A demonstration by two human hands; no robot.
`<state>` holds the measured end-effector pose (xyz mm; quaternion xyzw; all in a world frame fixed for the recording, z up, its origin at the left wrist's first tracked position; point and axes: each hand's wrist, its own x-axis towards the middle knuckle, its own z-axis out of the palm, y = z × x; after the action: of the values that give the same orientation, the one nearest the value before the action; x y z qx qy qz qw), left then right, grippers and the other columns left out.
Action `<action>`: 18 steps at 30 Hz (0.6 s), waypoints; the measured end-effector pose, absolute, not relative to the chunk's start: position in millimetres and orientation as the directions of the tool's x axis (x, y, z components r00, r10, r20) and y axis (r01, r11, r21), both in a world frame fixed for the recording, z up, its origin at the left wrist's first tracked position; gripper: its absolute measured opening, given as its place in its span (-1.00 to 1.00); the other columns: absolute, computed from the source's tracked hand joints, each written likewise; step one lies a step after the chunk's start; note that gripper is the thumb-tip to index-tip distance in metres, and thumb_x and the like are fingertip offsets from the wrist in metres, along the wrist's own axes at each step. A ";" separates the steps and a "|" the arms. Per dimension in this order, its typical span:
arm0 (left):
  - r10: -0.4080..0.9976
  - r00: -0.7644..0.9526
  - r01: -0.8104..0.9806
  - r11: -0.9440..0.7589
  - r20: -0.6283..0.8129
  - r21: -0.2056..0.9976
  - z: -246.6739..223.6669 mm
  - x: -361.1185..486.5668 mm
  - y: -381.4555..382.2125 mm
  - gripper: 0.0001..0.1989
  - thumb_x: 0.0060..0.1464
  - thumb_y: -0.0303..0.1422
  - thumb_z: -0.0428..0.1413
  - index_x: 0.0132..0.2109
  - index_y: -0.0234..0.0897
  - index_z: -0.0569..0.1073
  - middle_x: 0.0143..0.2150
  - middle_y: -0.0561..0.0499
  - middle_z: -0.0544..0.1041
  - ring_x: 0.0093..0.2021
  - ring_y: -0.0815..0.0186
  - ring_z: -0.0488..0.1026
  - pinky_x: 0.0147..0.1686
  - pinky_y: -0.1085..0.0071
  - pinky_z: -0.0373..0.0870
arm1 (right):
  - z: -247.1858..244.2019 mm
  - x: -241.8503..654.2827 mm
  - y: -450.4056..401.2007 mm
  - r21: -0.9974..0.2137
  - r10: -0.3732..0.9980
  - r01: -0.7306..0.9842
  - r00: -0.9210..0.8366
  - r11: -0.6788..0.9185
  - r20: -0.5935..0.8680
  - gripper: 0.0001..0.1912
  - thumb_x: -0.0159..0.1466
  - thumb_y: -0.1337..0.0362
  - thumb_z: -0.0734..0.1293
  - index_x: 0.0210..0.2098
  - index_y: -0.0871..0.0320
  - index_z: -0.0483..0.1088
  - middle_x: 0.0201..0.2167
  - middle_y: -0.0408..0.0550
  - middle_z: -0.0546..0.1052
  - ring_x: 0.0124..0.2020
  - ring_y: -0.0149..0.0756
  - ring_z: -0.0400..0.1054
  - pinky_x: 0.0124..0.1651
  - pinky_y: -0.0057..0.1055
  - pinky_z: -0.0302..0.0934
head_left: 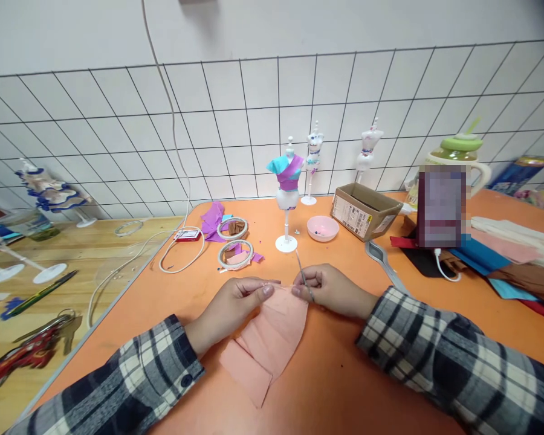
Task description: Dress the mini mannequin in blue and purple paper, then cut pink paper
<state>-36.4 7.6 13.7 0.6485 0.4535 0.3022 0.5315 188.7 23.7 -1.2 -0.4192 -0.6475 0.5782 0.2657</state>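
A pleated piece of peach paper or cloth [276, 338] hangs between my hands above the orange table. My left hand [236, 308] pinches its upper left edge between thumb and fingers. At the upper right edge, my right hand [326, 291] pinches the same piece and also holds a thin metal tool, perhaps tweezers [300, 263], pointing up and away. Beyond the hands stands a small white mannequin [288, 198] on a round base, its chest wrapped in purple and turquoise strips.
Two tape rolls [236, 254] lie behind my left hand. A pink bowl [323, 229], a cardboard box [365, 211] and a propped phone [442, 208] stand at the back right of the orange table [344, 374]. Keys [31, 344] lie at the left.
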 end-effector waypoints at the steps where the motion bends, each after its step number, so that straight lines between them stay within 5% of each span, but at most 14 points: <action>1: 0.925 0.370 0.292 -0.031 -0.083 0.956 13.1 -36.9 8.3 -0.66 0.14 -0.12 0.15 -0.14 -0.28 0.65 -0.11 -0.06 0.65 0.00 0.09 0.50 0.09 0.24 0.33 | -0.7 191.6 26.9 -0.969 0.856 0.246 -0.494 -0.029 -0.151 -0.59 0.09 -0.03 0.43 -0.36 0.22 0.42 -0.54 -0.16 0.45 -0.55 -0.47 0.23 -0.47 -0.53 0.06; 4: 0.959 0.278 0.328 -0.045 -0.050 0.944 10.4 -39.8 11.4 -0.64 0.15 -0.11 0.13 -0.12 -0.26 0.64 -0.11 -0.05 0.65 0.01 0.07 0.49 0.09 0.23 0.33 | -3.6 203.3 41.4 -0.900 0.912 0.428 -0.397 0.084 -0.103 -0.67 0.20 0.01 0.34 -0.33 0.19 0.44 -0.52 -0.14 0.50 -0.55 -0.46 0.26 -0.46 -0.52 0.07; 7: 0.967 0.252 0.325 -0.041 -0.044 0.945 7.9 -43.1 14.6 -0.62 0.16 -0.10 0.12 -0.08 -0.27 0.63 -0.12 -0.07 0.65 -0.06 0.07 0.52 0.00 0.24 0.37 | -10.3 218.5 59.7 -0.671 0.976 0.719 -0.213 0.184 0.039 -0.73 0.22 0.08 0.30 -0.37 0.14 0.49 -0.54 -0.14 0.49 -0.52 -0.40 0.29 -0.45 -0.48 0.03; 13: 0.972 0.229 0.290 -0.015 -0.054 0.957 7.6 -44.3 16.2 -0.63 0.15 -0.10 0.14 -0.08 -0.27 0.63 -0.17 -0.08 0.65 -0.14 0.09 0.54 -0.16 0.32 0.41 | -7.3 237.8 71.0 -0.516 0.984 0.851 -0.005 0.098 0.180 -0.63 0.25 0.07 0.29 -0.03 0.09 0.48 -0.37 -0.04 0.55 -0.35 -0.21 0.38 -0.36 -0.40 0.02; 18: 0.970 0.237 0.266 -0.009 -0.057 0.964 7.9 -44.4 15.0 -0.61 0.14 -0.09 0.14 -0.08 -0.27 0.63 -0.23 -0.08 0.66 -0.18 0.10 0.54 -0.23 0.35 0.41 | 0.1 226.8 53.4 -0.285 0.900 0.887 -0.255 0.363 0.354 -0.68 0.30 0.12 0.26 0.00 0.02 0.46 -0.21 -0.02 0.57 -0.21 -0.20 0.40 -0.29 -0.39 0.08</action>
<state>-44.4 15.0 7.9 0.6135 0.5036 0.3576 0.4920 226.8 53.4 0.1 -0.5641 -0.7920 0.0138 0.2333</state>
